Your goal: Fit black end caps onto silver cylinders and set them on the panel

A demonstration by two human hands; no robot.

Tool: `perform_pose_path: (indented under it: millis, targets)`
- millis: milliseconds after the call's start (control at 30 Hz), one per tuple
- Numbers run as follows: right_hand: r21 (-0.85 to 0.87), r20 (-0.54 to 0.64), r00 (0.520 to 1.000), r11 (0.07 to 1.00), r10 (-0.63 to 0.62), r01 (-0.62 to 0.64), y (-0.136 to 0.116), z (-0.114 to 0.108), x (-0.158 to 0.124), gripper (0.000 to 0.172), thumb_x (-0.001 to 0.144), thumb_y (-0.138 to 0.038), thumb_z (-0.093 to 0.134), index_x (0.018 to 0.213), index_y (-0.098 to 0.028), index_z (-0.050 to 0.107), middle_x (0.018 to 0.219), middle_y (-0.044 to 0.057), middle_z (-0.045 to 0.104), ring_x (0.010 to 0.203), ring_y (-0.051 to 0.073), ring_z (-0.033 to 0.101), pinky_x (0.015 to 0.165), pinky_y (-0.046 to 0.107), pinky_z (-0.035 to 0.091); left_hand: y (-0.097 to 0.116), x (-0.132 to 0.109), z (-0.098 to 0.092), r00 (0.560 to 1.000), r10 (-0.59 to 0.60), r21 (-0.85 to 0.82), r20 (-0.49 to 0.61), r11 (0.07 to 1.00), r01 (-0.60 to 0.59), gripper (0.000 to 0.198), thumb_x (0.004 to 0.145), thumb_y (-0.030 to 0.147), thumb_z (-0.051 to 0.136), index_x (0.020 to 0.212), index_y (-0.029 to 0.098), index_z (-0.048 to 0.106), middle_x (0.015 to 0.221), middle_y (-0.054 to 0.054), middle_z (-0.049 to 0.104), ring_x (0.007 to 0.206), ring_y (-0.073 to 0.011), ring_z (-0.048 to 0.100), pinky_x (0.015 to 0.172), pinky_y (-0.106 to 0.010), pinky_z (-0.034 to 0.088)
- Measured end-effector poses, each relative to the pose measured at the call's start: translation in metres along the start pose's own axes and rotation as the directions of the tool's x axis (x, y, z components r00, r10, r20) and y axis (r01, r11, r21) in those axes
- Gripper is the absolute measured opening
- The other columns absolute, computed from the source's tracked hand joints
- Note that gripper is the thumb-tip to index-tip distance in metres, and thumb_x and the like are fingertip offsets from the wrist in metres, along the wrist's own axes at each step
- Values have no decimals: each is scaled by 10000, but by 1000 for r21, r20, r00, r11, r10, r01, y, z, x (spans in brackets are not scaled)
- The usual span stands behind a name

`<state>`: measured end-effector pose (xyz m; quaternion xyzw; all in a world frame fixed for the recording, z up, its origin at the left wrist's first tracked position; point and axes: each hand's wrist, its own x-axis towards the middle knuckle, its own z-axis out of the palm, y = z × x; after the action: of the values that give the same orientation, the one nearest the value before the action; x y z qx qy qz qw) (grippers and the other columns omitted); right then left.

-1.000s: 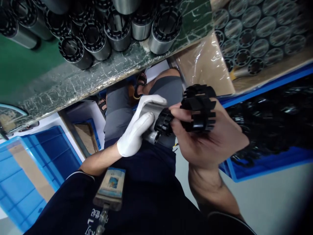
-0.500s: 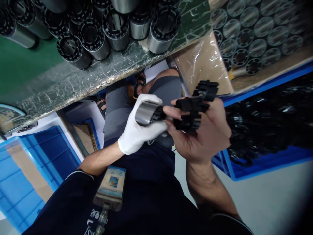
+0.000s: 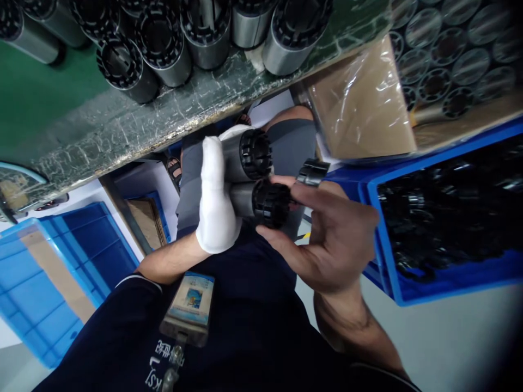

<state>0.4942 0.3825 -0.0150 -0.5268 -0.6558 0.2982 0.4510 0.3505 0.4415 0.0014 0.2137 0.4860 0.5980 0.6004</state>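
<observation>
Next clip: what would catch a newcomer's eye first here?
At centre, the white-gloved left hand grips two metal cylinders with black toothed ends. The bare right hand pinches the lower black end cap. At right, a blue bin holds black parts.

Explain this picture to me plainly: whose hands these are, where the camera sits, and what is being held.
The camera sits on a person's head, looking down at their own lap and hands. The left hand wears a white glove and grips two metal cylinders, each with a black toothed plastic cap on the end. The bare right hand pinches the lower cap and holds more black plastic rings. Above, a green workbench carries more capped cylinders. At right, a blue bin holds black plastic parts.
</observation>
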Motion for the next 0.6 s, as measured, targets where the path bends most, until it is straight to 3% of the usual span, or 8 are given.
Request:
perform_pose_path:
  millis: [67,167,267,467,600]
  targets:
    - [12,-7,999,999,-32,32,-1,1,1,664,931,-287,991,1547,-380,762,1369,62,830,1215,329,835,986,510,755,-1,-1,1,999,51,4,14,999,-51,456,1234,539,477,1108,272,826,1083,-43,774,1142,-229,793,1107,-372,659]
    - [23,-29,999,999,-21,22,-4,1,3,685,917,-264,1002,1541,-439,780,1427,35,809,1253,329,821,1049,519,760,-1,-2,2,1000,24,77,19,997,-25,523,1249,535,389,1059,285,807,1140,-36,775,1155,-218,768,1118,-360,645]
    - [1,-33,999,1000,-17,17,-6,1,4,649,942,-306,968,1548,-447,783,1422,51,786,1227,355,830,989,527,778,3,-2,0,999,9,89,44,996,-13,470,1234,539,437,1044,309,800,1168,-32,780,1198,-232,747,1196,-386,619]
    - [-80,-81,996,997,-22,15,-5,4,-1,663,951,-335,960,1569,-472,765,1286,24,810,973,296,857,887,476,784,1,2,-15,992,-32,127,123,992,16,405,1185,633,516,1179,316,768,1280,-40,773,1344,-279,705,1304,-489,560]
    - [-97,-66,995,993,-75,68,-3,4,-1,669,917,-321,1005,1537,-452,791,1214,29,793,985,274,840,840,425,772,-9,7,-25,977,-46,127,209,992,19,412,1151,685,573,1160,339,796,1302,-30,765,1418,-305,691,1381,-520,497]
